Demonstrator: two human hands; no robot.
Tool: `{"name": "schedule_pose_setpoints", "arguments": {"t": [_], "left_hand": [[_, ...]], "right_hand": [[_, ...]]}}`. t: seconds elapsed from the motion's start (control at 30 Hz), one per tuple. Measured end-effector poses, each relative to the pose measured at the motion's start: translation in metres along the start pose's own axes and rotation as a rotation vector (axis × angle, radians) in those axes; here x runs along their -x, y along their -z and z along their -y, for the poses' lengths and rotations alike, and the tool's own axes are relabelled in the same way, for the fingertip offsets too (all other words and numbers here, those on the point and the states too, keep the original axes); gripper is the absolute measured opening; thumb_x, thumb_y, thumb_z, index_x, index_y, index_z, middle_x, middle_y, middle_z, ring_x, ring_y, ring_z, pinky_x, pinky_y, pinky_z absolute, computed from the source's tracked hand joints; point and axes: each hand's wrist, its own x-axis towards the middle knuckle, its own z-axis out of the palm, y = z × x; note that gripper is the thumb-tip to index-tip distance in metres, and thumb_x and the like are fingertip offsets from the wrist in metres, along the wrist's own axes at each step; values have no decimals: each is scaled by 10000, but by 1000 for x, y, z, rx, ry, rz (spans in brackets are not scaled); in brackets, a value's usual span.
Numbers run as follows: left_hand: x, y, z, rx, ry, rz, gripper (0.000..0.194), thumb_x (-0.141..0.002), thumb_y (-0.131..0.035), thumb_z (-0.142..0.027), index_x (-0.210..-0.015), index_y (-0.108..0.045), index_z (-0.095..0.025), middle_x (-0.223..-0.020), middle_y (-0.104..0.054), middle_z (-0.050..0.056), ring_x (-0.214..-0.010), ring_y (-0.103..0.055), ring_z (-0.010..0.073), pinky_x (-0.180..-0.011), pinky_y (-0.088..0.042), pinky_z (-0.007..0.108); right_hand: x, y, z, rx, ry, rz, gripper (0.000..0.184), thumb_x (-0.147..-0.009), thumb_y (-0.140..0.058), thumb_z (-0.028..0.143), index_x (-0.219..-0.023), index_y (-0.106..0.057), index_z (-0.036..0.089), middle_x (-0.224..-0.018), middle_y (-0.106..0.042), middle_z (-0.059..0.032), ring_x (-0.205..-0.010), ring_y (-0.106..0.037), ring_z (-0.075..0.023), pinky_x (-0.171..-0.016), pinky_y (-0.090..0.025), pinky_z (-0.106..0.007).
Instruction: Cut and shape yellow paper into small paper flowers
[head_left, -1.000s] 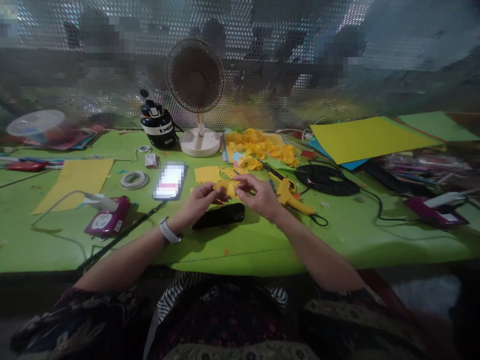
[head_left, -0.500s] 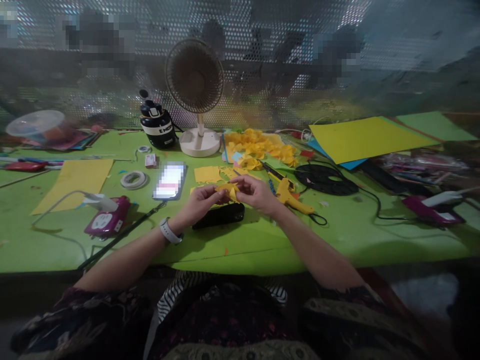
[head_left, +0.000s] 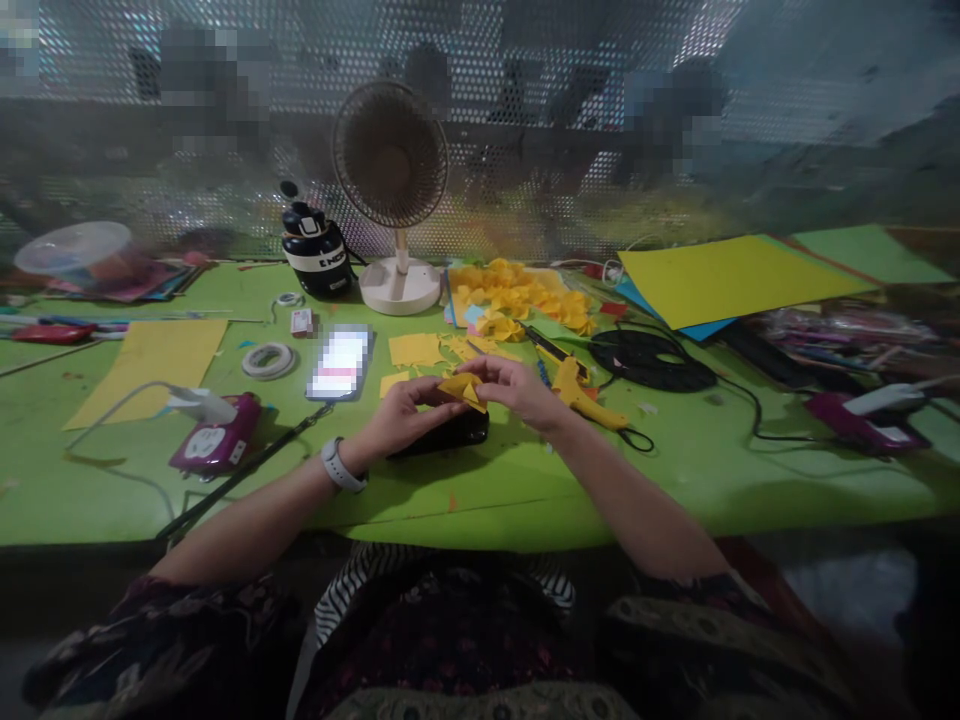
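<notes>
Between my two hands is a small folded piece of yellow paper, its edges standing up like petals. My left hand pinches it from the left, thumb in front. From the right, my right hand grips its edge between thumb and fingertips. Under them lies a long black case, partly covered by my left hand. Just behind the hands are cut yellow paper squares and scraps. A heap of yellow paper flowers sits farther back. A yellow glue gun rests right of my right hand.
A lit phone and a tape roll lie to the left. At the back stand a fan and a black bottle. Purple power adapters with cords sit on both sides. A black disc and yellow sheets are at right.
The yellow paper has turned and tilted between my fingers, and its folded edges now stand up more. My left hand has shifted slightly, covering more of the black case.
</notes>
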Motion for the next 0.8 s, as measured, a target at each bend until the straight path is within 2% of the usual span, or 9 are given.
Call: {"name": "schedule_pose_setpoints", "arguments": {"t": [0.27, 0.4, 0.57, 0.67, 0.8], "left_hand": [[1, 0, 2, -52, -9, -59, 290, -755, -787, -414, -877, -722, -160, -845, -742, 53, -754, -665, 162, -707, -530, 273], [0, 1, 4, -41, 34, -74, 315, -717, -810, -431, -819, -710, -150, -775, -712, 40, -697, -620, 142, -655, -487, 256], [-1, 3, 8, 75, 122, -68, 380, -655, -842, -468, -727, -660, -143, -681, -650, 10, -624, -560, 111, -580, -424, 230], [-2, 3, 8, 109, 168, -61, 395, -639, -849, -472, -735, -663, -137, -691, -655, 13, -623, -559, 107, -577, -419, 228], [-2, 3, 5, 115, 180, -70, 392, -633, -849, -467, -709, -647, -141, -658, -628, -6, -600, -532, 95, -569, -407, 224]], "right_hand": [[3, -8, 2, -9, -34, 47, 309, -680, -699, 231, -981, -662, 173, -923, -712, -21, -825, -642, -145, -764, -505, -278], [3, -10, 1, 16, -15, 45, 303, -683, -715, 258, -970, -665, 176, -924, -710, -21, -839, -644, -148, -787, -506, -284], [5, -9, 2, 64, 4, 28, 309, -698, -732, 299, -971, -669, 170, -923, -713, -35, -818, -644, -152, -781, -513, -297], [7, -8, 5, 117, 37, 24, 296, -736, -687, 324, -983, -676, 161, -933, -713, -47, -828, -642, -162, -784, -513, -308], [11, -10, 9, 299, 169, 2, 298, -759, -688, 360, -990, -693, 172, -934, -710, -45, -872, -641, -190, -822, -512, -335]]}}
